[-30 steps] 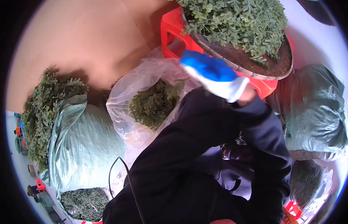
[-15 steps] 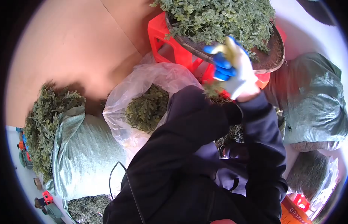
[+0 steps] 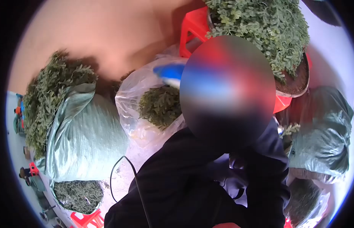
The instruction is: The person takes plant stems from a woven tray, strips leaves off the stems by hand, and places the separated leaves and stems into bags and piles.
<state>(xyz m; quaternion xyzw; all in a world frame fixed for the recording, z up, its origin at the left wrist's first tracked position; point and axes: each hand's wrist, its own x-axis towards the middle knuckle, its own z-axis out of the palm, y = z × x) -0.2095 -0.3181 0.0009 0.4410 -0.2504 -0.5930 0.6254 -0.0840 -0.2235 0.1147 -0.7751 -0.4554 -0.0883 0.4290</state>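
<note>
A round blurred patch covers the middle of the view and hides most of both my hands. From its left side juts a motion-smeared blue and white glove (image 3: 168, 72), apparently my left hand, over the clear plastic bag (image 3: 127, 95). In the bag lies a heap of green leafy sprigs (image 3: 160, 106), just below that glove. My right hand is behind the patch, where blue and white smears show; its dark sleeve (image 3: 266, 167) runs up into it. A woven tray (image 3: 304, 81) piled with green sprigs (image 3: 260, 30) stands beyond, upper right.
Red plastic stools (image 3: 194, 24) support the tray. A pale green woven sack (image 3: 85, 136) with sprigs (image 3: 57, 91) at its mouth lies at left. Another full green sack (image 3: 321, 129) is at right. A black cable (image 3: 137, 182) loops near my left side.
The view has shifted, so the tray sits farther right and the left sacks higher. The gloved right hand seen by the tray's rim is now hidden; a glove now shows over the plastic bag.
</note>
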